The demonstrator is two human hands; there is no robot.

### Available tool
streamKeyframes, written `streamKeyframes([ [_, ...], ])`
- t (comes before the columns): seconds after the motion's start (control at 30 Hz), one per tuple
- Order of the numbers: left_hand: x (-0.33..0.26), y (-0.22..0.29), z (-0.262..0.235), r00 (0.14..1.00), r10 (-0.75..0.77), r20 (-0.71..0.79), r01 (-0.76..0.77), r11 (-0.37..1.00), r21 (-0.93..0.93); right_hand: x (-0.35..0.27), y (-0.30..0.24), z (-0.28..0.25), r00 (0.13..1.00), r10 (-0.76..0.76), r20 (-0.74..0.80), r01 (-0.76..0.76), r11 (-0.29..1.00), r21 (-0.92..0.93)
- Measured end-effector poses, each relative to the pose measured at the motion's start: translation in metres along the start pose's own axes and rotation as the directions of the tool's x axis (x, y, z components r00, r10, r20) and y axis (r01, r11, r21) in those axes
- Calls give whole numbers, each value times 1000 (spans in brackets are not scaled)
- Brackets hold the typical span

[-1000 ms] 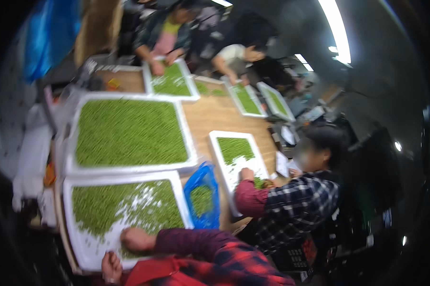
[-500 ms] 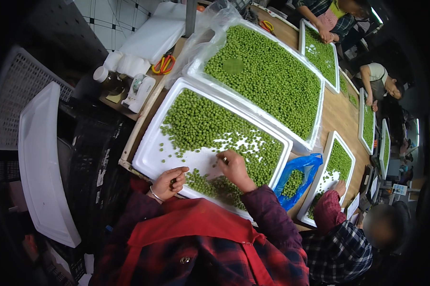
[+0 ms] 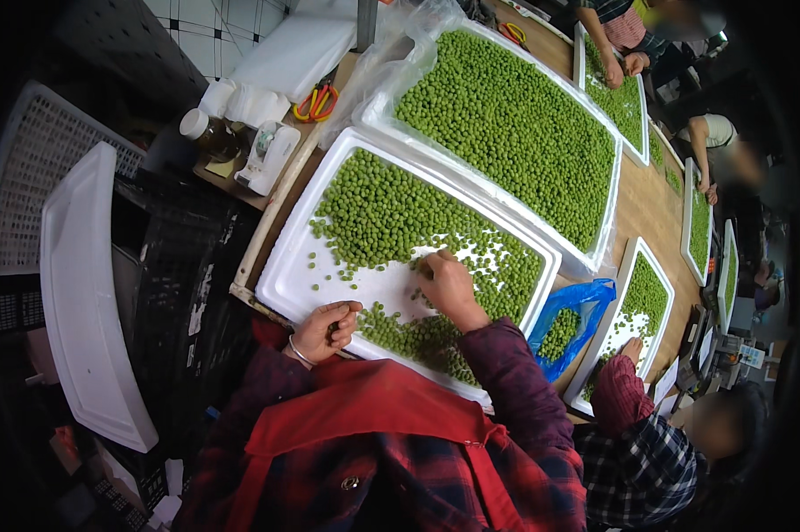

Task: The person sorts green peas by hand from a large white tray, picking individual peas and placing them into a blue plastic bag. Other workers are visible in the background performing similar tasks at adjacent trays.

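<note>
A white foam tray point(image 3: 280, 279) of loose green peas point(image 3: 378, 208) lies before me. The peas are heaped at its far left, scattered thinly at the right, with another band along the near edge. My right hand point(image 3: 451, 288) is over the middle of the tray, palm down, its fingertips pinched low among the peas; what they hold is hidden. My left hand point(image 3: 327, 330) is at the near left rim, its fingers curled inward. Something small and dark shows in those fingers, too small to make out.
Beyond is a larger, plastic-lined foam box point(image 3: 605, 222) full of peas. On the right stand a blue plastic bag point(image 3: 586, 306) with peas and a co-worker's tray point(image 3: 661, 332). Scissors point(image 3: 316, 104), a jar point(image 3: 209, 133) and a foam lid point(image 3: 89, 301) are at left.
My right hand has shifted slightly within the tray, still pinching low over the peas. My left hand stays curled at the near rim. The whole view has shifted a little.
</note>
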State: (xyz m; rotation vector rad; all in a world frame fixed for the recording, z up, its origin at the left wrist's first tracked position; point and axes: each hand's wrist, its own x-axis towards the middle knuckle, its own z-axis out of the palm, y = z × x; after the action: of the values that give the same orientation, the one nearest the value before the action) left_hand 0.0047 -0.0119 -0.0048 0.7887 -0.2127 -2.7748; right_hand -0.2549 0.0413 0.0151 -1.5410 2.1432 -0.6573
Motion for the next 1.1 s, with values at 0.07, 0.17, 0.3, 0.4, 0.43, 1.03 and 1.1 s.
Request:
streamKeyframes([
  [0.07, 0, 0, -1, 1000, -3, 8, 3, 1000, -4, -10, 2, -10, 981, -7, 192, 2, 1000, 25],
  [0.17, -1, 0, 0, 1000, -21, 20, 21, 1000, -11, -12, 6, -11, 993, -36, 110, 20, 989, 144],
  [0.3, 0, 1, 0, 999, -20, 27, 20, 1000, -14, 2, 7, 5, 994, -30, -109, 45, 990, 134],
  [0.4, 0, 1, -1, 999, -20, 33, 21, 1000, -22, 9, 9, 22, 996, 11, -92, -7, 999, 50],
  [0.43, 0, 1, -2, 999, -20, 33, 21, 999, -27, 10, 9, 26, 996, 16, -83, -14, 1000, 26],
  [1.03, -1, 2, 3, 999, -28, 30, 28, 1000, -6, 3, 0, 25, 998, 66, -5, -66, 997, -32],
  [1.1, -1, 2, 3, 999, -22, 30, 22, 1000, 1, 2, -2, 22, 996, 71, 53, -68, 996, -62],
])
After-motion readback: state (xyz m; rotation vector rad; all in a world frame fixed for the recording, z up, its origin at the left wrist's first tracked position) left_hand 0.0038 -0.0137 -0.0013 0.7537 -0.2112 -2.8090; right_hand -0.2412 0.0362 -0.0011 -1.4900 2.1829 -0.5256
